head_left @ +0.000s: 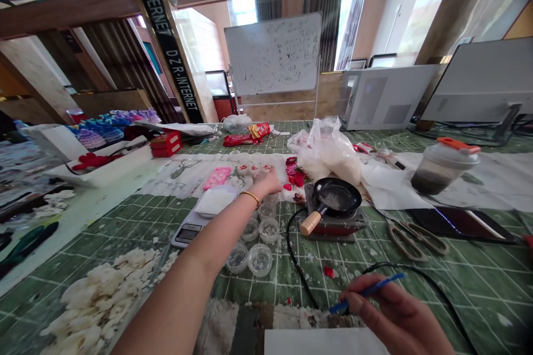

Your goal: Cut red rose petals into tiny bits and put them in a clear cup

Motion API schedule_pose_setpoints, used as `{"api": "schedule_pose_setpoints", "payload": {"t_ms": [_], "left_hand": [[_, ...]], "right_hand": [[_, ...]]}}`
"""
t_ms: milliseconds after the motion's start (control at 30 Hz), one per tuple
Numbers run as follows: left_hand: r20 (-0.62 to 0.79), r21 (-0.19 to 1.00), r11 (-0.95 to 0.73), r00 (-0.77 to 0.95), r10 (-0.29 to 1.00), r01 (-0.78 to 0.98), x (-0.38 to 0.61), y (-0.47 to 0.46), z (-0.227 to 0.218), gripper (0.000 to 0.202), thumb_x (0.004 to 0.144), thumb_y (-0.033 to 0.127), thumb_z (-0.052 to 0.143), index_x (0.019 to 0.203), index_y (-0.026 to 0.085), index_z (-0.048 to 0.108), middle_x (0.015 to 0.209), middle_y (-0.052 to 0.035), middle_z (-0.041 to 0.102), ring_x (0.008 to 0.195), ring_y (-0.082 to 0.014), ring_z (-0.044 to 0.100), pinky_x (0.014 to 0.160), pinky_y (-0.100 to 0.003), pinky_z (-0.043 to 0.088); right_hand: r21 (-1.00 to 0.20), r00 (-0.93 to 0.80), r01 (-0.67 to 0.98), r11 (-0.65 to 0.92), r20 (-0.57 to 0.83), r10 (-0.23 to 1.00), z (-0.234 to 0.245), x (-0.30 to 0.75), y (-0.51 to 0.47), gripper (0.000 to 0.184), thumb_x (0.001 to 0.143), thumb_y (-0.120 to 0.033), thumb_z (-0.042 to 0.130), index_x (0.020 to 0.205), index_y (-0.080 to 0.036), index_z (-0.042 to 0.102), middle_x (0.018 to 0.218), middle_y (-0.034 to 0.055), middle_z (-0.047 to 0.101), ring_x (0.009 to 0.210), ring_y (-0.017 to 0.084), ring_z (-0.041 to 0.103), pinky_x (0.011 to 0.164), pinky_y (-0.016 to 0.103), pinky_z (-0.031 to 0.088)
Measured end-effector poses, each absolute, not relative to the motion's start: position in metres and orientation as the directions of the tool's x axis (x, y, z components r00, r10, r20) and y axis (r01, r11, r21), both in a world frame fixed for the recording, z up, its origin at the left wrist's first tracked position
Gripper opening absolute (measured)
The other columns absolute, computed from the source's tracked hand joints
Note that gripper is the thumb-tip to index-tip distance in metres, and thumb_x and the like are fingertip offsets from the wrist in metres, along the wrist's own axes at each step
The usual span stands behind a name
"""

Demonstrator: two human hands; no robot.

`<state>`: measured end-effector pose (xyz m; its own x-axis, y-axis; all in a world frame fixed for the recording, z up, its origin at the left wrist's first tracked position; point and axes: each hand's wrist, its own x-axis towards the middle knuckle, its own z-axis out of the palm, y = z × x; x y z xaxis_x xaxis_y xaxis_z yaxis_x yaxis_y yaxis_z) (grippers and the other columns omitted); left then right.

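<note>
My left hand (267, 183) reaches far forward over the green cutting mat to a row of small white cups with red wax (251, 168). Its fingers curl over the cups; what they hold, if anything, is hidden. A gold bangle (250, 196) sits on that wrist. My right hand (387, 310) stays near the front edge, pinching a blue stick (368, 291). Several empty clear cups (260, 259) lie beside my left forearm.
A small black pan (336, 197) with a wooden handle sits on a little stove, its black cord running toward me. Scissors (410, 241), a lidded jar (441, 169), a plastic bag (328, 147), a scale with a white bowl (214, 202), a pink mould (217, 177), white wax flakes (100, 299).
</note>
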<state>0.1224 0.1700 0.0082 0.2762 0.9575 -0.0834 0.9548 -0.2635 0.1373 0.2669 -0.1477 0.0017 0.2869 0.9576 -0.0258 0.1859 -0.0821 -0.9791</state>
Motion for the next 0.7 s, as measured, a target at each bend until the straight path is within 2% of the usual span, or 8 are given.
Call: {"api": "schedule_pose_setpoints", "payload": {"t_ms": [133, 233, 300, 367, 467, 533, 600, 700], "left_hand": [[-0.040, 0.160, -0.279, 0.289, 0.957, 0.947, 0.124, 0.154, 0.019, 0.044, 0.089, 0.037, 0.055, 0.127, 0.017, 0.049, 0.125, -0.0113, 0.055, 0.109, -0.0251, 0.056, 0.092, -0.049, 0.046], [-0.009, 0.183, -0.277, 0.284, 0.959, 0.943, 0.119, 0.141, 0.044, 0.080, 0.079, 0.038, 0.063, 0.144, 0.013, 0.024, 0.120, -0.0191, 0.059, 0.112, -0.0346, 0.056, 0.096, -0.050, 0.039], [0.011, 0.189, -0.278, 0.281, 0.960, 0.942, 0.110, 0.128, 0.065, 0.091, 0.076, 0.039, 0.062, 0.147, 0.010, 0.012, 0.119, -0.0228, 0.060, 0.111, -0.0384, 0.055, 0.093, -0.050, 0.039], [0.020, 0.194, -0.300, 0.302, 0.953, 0.934, 0.094, 0.108, 0.083, 0.095, 0.073, 0.042, 0.060, 0.147, 0.012, 0.008, 0.118, -0.0205, 0.060, 0.109, -0.0378, 0.056, 0.091, -0.048, 0.039], [-0.002, 0.218, -0.387, 0.397, 0.918, 0.896, 0.066, 0.061, 0.095, 0.095, 0.068, 0.043, 0.063, 0.146, 0.022, 0.013, 0.107, -0.0079, 0.064, 0.096, -0.0289, 0.061, 0.085, -0.039, 0.044], [0.010, 0.264, -0.536, 0.553, 0.833, 0.802, 0.051, 0.025, 0.090, 0.091, 0.069, 0.044, 0.061, 0.145, 0.024, 0.017, 0.100, -0.0044, 0.063, 0.089, -0.0251, 0.061, 0.080, -0.036, 0.045], [0.037, 0.259, -0.627, 0.641, 0.767, 0.735, 0.045, -0.009, 0.078, 0.088, 0.069, 0.043, 0.060, 0.144, 0.022, 0.021, 0.099, -0.0053, 0.062, 0.091, -0.0253, 0.059, 0.087, -0.039, 0.042], [-0.007, 0.299, -0.721, 0.757, 0.654, 0.626, 0.049, -0.043, 0.055, 0.086, 0.069, 0.036, 0.059, 0.144, 0.016, 0.022, 0.096, -0.0067, 0.063, 0.093, -0.0249, 0.058, 0.093, -0.041, 0.038]], "right_hand": [[-0.990, 0.360, 0.131, -0.047, 0.004, 0.933, 0.000, 0.264, -0.148, 0.027, 0.069, -0.047, 0.071, 0.077, -0.021, 0.068, 0.072, 0.0018, 0.068, 0.068, 0.015, 0.061, 0.064, 0.021, 0.048], [-0.995, 0.400, 0.096, -0.022, 0.019, 0.917, 0.002, 0.269, -0.147, 0.030, 0.068, -0.047, 0.072, 0.081, -0.020, 0.067, 0.074, 0.0030, 0.069, 0.072, 0.017, 0.062, 0.067, 0.025, 0.049], [-0.995, 0.439, 0.093, -0.025, 0.018, 0.898, 0.005, 0.276, -0.145, 0.034, 0.068, -0.048, 0.072, 0.086, -0.020, 0.066, 0.075, 0.0028, 0.068, 0.072, 0.018, 0.062, 0.070, 0.027, 0.049], [-0.993, 0.495, 0.111, -0.037, 0.023, 0.869, 0.009, 0.286, -0.144, 0.039, 0.068, -0.049, 0.072, 0.095, -0.021, 0.064, 0.073, 0.0012, 0.066, 0.071, 0.017, 0.061, 0.070, 0.028, 0.048], [-0.984, 0.555, 0.169, -0.051, 0.052, 0.830, 0.014, 0.298, -0.143, 0.048, 0.071, -0.049, 0.069, 0.109, -0.023, 0.060, 0.070, -0.0016, 0.061, 0.069, 0.016, 0.058, 0.068, 0.029, 0.045], [-0.974, 0.560, 0.217, -0.066, 0.068, 0.826, 0.016, 0.303, -0.143, 0.052, 0.073, -0.049, 0.066, 0.116, -0.023, 0.057, 0.067, -0.0029, 0.059, 0.066, 0.015, 0.057, 0.066, 0.029, 0.043], [-0.953, 0.546, 0.284, -0.109, 0.068, 0.835, 0.015, 0.306, -0.142, 0.055, 0.075, -0.049, 0.063, 0.121, -0.021, 0.053, 0.066, -0.0030, 0.060, 0.063, 0.015, 0.055, 0.062, 0.029, 0.041], [-0.896, 0.501, 0.397, -0.198, 0.031, 0.865, 0.011, 0.311, -0.140, 0.059, 0.077, -0.048, 0.058, 0.127, -0.018, 0.047, 0.068, -0.0024, 0.061, 0.058, 0.014, 0.052, 0.056, 0.028, 0.038]]}}
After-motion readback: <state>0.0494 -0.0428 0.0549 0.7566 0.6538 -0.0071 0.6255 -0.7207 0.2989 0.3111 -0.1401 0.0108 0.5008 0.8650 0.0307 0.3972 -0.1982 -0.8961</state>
